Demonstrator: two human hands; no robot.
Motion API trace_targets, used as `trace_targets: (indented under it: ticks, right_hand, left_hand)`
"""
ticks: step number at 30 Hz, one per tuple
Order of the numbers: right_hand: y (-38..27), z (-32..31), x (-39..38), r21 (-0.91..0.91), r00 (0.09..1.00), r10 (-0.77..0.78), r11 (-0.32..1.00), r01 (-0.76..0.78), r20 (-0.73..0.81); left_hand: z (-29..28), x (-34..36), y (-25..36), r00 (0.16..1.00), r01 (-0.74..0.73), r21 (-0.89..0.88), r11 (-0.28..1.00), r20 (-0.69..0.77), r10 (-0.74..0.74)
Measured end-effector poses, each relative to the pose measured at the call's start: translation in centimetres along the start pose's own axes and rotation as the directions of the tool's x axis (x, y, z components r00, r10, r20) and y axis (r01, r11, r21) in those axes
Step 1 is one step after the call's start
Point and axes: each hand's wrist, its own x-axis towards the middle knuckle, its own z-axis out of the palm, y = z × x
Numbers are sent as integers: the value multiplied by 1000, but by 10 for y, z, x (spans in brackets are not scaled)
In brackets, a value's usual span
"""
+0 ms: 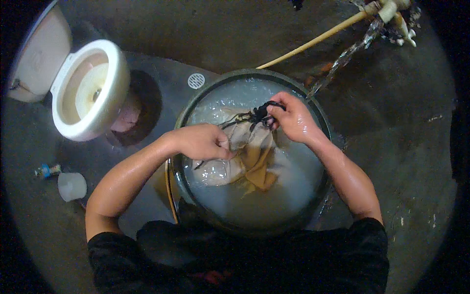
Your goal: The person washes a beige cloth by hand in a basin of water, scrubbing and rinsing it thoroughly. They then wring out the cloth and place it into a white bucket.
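Note:
A round dark tub (182, 196) of cloudy water is in front of me. A soaked cloth piece (223, 174) lies partly in the water, pale grey with a mustard-yellow part (258, 164) and a bunch of black cords (259, 115) at its far side. My right hand (293, 120) is closed on the black cords and lifts them just above the water. With fingers curled, my left hand (208, 142) grips the pale cloth at the left; its fingertips are partly hidden. What kind of article it is, I cannot tell.
Water (345, 56) pours from a tap (389, 11) at the far right toward the tub's rim. A yellow hose (318, 39) runs down from the tap to behind the tub. To the left are a white toilet (110, 115), a floor drain (196, 81) and a white cup (72, 186).

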Motion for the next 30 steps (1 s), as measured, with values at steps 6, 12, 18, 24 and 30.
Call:
trace_targets:
  ticks: [6, 12, 18, 24, 30]
  right_hand:
    - [-29, -17, -1, -174, 995, -96, 980, 95, 7]
    - [-63, -29, 20, -94, 933, -335, 933, 348, 131]
    - [-75, -24, 55, 218, 942, -255, 928, 301, -218]
    - [15, 28, 31, -21, 901, -313, 946, 322, -301]
    - [30, 46, 14, -379, 813, -577, 770, 513, -73]
  left_hand:
    - [-8, 22, -4, 767, 73, 391, 918, -610, 199]
    - [-14, 91, -22, 450, -625, 433, 650, -480, 753]
    - [-5, 98, -30, 831, -479, -171, 861, -404, 382]
    - [6, 109, -74, 895, -224, -500, 837, -445, -26]
    - [16, 111, -76, 871, -302, -727, 617, -473, -132]
